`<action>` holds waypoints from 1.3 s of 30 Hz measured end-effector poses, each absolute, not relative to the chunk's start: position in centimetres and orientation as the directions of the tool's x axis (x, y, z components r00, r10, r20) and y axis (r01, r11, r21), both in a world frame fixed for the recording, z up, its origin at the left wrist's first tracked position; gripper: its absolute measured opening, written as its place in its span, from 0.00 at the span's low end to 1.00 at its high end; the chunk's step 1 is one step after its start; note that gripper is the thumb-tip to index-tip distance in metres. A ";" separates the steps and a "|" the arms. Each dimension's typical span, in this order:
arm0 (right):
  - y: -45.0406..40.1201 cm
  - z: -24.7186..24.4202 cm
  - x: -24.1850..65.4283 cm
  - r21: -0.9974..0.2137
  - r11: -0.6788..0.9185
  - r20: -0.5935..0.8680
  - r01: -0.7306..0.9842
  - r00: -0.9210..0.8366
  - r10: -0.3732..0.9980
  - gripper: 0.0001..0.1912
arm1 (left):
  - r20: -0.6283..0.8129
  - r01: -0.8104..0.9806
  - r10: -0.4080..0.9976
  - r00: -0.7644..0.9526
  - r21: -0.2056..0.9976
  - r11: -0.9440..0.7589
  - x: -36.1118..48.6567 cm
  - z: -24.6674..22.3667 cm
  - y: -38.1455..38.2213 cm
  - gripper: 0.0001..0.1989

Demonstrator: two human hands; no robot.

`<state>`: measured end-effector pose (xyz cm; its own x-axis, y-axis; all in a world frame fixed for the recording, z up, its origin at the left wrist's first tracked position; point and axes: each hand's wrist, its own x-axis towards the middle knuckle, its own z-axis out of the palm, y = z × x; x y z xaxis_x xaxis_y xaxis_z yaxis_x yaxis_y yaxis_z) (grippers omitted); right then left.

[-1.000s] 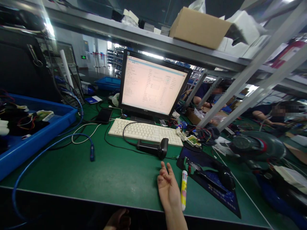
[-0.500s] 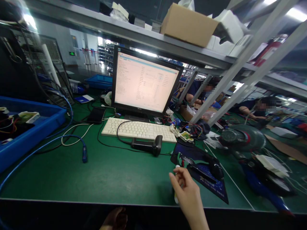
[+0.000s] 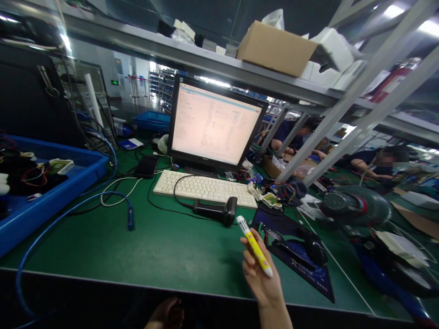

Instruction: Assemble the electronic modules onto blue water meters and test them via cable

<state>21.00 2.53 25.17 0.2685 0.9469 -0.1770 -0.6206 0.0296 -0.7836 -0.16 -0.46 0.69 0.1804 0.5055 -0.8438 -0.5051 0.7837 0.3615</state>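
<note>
My right hand (image 3: 262, 278) holds a yellow multicolour pen (image 3: 254, 246) above the front of the green table (image 3: 171, 256). The pen is tilted, its white end with coloured sliders at the upper left and its pale tip at the lower right. Behind it lies a black barcode scanner (image 3: 215, 210) with its cable. To the right of the hand is a dark blue printed mat (image 3: 317, 274) with a black computer mouse (image 3: 314, 249) on it. Below the table's front edge, in shadow, my left hand (image 3: 168, 314) is closed with curled fingers; I see nothing in it.
A white keyboard (image 3: 202, 188) lies before a lit monitor (image 3: 216, 121). At left stands a blue bin (image 3: 68, 183) of wired parts, near a blue cable (image 3: 131, 219). Overhead runs a shelf with a cardboard box (image 3: 277, 48). Two people sit beyond the metal posts at right.
My right hand was reaching down at the pen near the table edge. Now it has the pen, raised and turned to lie across the fingers. The view has shifted slightly; my left hand stays low.
</note>
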 end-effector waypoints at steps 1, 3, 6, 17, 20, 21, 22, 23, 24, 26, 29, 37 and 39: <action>2.9 24.8 20.3 -0.712 0.023 -0.200 -0.702 0.234 0.951 0.24 | -0.841 -0.503 0.511 0.178 0.369 0.782 -0.2 0.7 -0.5 0.09; 3.6 24.0 19.0 -0.620 -0.008 -0.233 -0.785 0.175 0.957 0.21 | -0.837 -0.498 0.521 0.169 0.384 0.778 -0.1 0.7 -0.5 0.10; 4.2 22.9 17.8 -0.581 -0.006 -0.219 -0.814 0.149 0.964 0.17 | -0.837 -0.494 0.523 0.161 0.390 0.777 -0.1 0.5 -0.5 0.10; 4.1 22.1 18.3 -0.422 -0.055 -0.170 -0.905 0.020 0.985 0.15 | -0.846 -0.485 0.508 0.166 0.378 0.789 0.4 -0.2 -0.3 0.11; 4.2 21.9 18.1 -0.408 -0.017 -0.238 -0.913 0.089 0.967 0.15 | -0.849 -0.487 0.504 0.157 0.377 0.788 0.2 -0.2 -0.3 0.11; 4.3 21.9 18.0 -0.407 0.000 -0.263 -0.913 0.118 0.958 0.17 | -0.850 -0.487 0.503 0.155 0.377 0.788 0.2 -0.1 -0.3 0.11; 4.3 21.9 17.9 -0.408 0.019 -0.283 -0.913 0.146 0.948 0.18 | -0.851 -0.488 0.503 0.154 0.377 0.787 0.1 -0.1 -0.4 0.10; 4.4 21.9 17.8 -0.416 0.032 -0.300 -0.909 0.170 0.939 0.20 | -0.850 -0.488 0.504 0.154 0.378 0.787 0.1 0.0 -0.4 0.10; 4.4 21.9 17.7 -0.430 0.036 -0.313 -0.902 0.186 0.931 0.20 | -0.849 -0.487 0.504 0.156 0.378 0.787 0.1 0.1 -0.4 0.11; 4.4 22.0 17.6 -0.463 0.033 -0.327 -0.886 0.205 0.922 0.18 | -0.849 -0.483 0.502 0.163 0.375 0.791 0.1 0.1 -0.4 0.11; 4.4 22.1 17.6 -0.511 0.022 -0.296 -0.859 0.200 0.934 0.16 | -0.855 -0.480 0.493 0.161 0.369 0.796 0.3 0.0 -0.2 0.11; 4.7 21.5 18.0 -0.513 0.036 -0.238 -0.857 0.183 0.954 0.17 | -0.862 -0.496 0.484 0.153 0.357 0.792 0.2 -0.2 -0.2 0.11; 4.6 21.4 18.2 -0.458 -0.006 -0.224 -0.889 0.110 0.968 0.15 | -0.861 -0.495 0.484 0.153 0.357 0.792 0.3 -0.2 -0.2 0.11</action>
